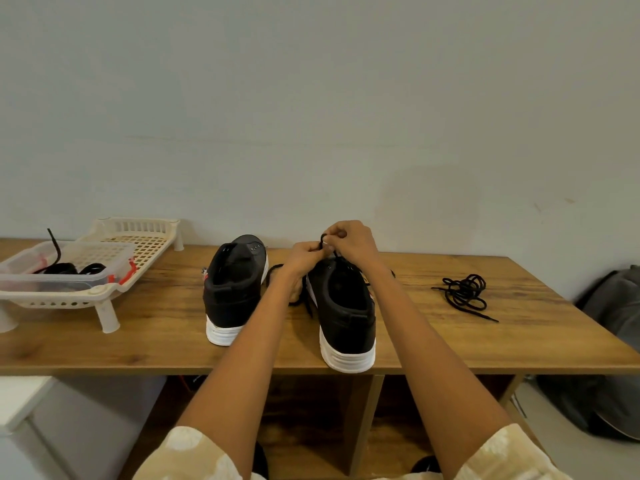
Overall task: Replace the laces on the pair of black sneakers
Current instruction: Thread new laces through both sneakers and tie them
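Note:
Two black sneakers with white soles stand on the wooden table (519, 341), heels toward me. The left sneaker (233, 289) has no lace in its eyelets. Over the front of the right sneaker (344, 313), my left hand (303, 259) and my right hand (349, 242) each pinch a black lace (323, 239) that runs down into that shoe. Loose lengths of the lace (304, 299) hang off the shoe's left side onto the table. A separate black lace (464, 294) lies bundled on the table to the right.
At the left, a cream slotted rack (138, 237) carries a clear plastic box (69, 278) with red clips that holds black laces. A grey bag (613, 306) leans beyond the table's right end. Open shelves show under the table.

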